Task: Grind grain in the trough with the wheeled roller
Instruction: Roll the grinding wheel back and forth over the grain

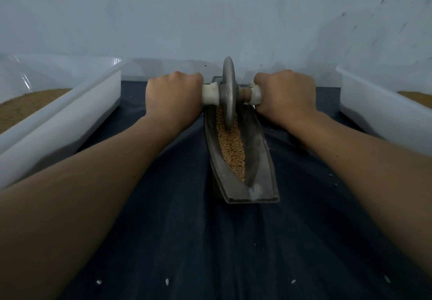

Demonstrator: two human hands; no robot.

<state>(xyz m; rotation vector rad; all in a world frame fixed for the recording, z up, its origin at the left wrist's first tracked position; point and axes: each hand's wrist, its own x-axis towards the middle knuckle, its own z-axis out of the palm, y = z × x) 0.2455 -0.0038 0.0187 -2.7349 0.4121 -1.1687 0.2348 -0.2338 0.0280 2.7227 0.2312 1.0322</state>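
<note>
A long grey metal trough (261,159) lies lengthwise on the dark cloth, running away from me. Tan grain (231,145) fills its groove. The wheeled roller's grey disc (229,94) stands upright in the groove at the far half of the trough, resting on the grain. A white-wrapped axle passes through the disc. My left hand (173,98) is closed around the left handle, and my right hand (285,96) is closed around the right handle. Both arms are stretched forward. The trough's far end is hidden behind the disc and hands.
A white plastic tub (70,122) holding tan material stands at the left, and a second white tub (383,108) with similar contents stands at the right. A dark blue cloth (187,241) covers the surface, with a few pale specks scattered on it. A pale wall rises just behind.
</note>
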